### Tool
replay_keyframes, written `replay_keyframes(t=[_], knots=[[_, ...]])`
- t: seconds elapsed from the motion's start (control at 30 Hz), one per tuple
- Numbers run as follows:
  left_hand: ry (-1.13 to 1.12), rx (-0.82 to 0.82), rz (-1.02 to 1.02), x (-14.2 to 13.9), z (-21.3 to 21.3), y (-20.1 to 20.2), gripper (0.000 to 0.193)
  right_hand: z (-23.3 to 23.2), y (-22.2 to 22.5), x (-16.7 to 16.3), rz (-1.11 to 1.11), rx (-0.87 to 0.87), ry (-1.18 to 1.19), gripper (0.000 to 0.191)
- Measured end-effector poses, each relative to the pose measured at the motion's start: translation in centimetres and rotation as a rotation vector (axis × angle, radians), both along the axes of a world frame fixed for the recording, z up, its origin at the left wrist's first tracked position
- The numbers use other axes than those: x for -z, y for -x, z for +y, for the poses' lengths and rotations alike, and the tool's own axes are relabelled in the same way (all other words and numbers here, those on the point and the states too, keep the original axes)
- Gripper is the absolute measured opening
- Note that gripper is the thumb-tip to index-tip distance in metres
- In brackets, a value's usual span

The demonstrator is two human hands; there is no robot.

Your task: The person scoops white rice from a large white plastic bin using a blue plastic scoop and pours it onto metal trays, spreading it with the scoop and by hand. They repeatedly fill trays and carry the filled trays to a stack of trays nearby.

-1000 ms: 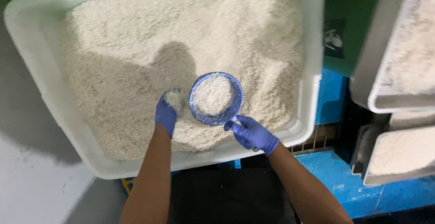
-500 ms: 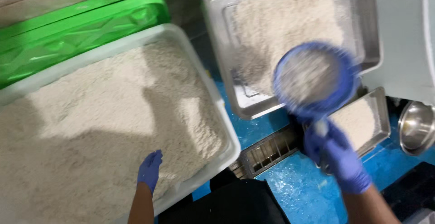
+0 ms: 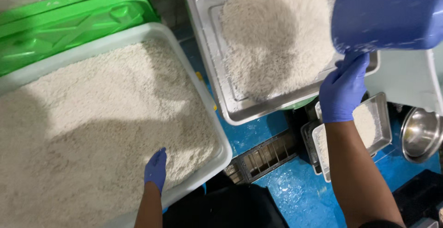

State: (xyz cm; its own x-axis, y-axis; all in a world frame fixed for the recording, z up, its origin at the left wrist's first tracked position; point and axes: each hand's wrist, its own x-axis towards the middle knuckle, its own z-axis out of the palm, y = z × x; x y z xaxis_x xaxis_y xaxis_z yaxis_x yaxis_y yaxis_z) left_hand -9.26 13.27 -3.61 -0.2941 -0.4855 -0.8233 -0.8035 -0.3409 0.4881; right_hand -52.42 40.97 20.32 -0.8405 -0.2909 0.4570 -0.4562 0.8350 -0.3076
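My right hand [image 3: 342, 89], in a blue glove, grips the handle of a blue plastic scoop [image 3: 386, 13] tipped over the right side of a steel tray [image 3: 203, 39] heaped with white rice. My left hand [image 3: 156, 169], also in a blue glove, rests with loose fingers on the rice near the front rim of a large white plastic tub [image 3: 217, 131] at the left. The scoop's inside is hidden from me.
A green plastic lid [image 3: 69, 20] lies behind the white tub. A smaller steel tray [image 3: 382, 112] with rice sits under my right forearm, and a steel bowl [image 3: 421, 133] stands at the right. The blue floor [image 3: 295, 191] has a metal drain grate [image 3: 263, 156].
My right hand has carried the filled scoop from the white tub over to the steel tray and tilted it. My left hand dropped its rice and stayed on the tub.
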Motion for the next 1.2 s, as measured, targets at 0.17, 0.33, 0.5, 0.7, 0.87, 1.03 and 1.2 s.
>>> replay_keyframes(t=[0.17, 0.33, 0.5, 0.7, 0.87, 1.03, 1.2], knots=[[-0.251, -0.363, 0.126, 0.2, -2.4, -4.0, 0.05, -3.4, -12.1, 4.1, -0.251, -0.072, -0.121, 0.015], [-0.218, -0.523, 0.065, 0.4, -4.6, -7.7, 0.051, -11.9, -29.8, 15.8, -0.634, -0.593, -0.453, 0.048], [0.13, -0.259, 0.113, -0.7, -7.1, -9.8, 0.051, -16.5, -38.1, 20.0, -0.909, -0.57, -0.809, 0.069], [0.142, -0.334, 0.325, -4.0, -10.3, -8.0, 0.044, -20.5, -39.5, 17.3, -1.228, -0.536, -0.263, 0.07], [0.261, -0.265, 0.667, -11.4, -13.3, -8.2, 0.02, -16.1, -37.1, 14.2, -1.434, -0.365, -0.068, 0.064], [0.41, 0.167, 0.351, -12.6, -19.4, -6.5, 0.026, -2.4, -33.6, 12.1, -1.478, -0.152, 0.05, 0.035], [0.158, 1.008, -0.639, -9.8, -20.9, -3.0, 0.033, 12.6, -26.9, 8.6, -1.51, 0.359, 0.218, 0.037]])
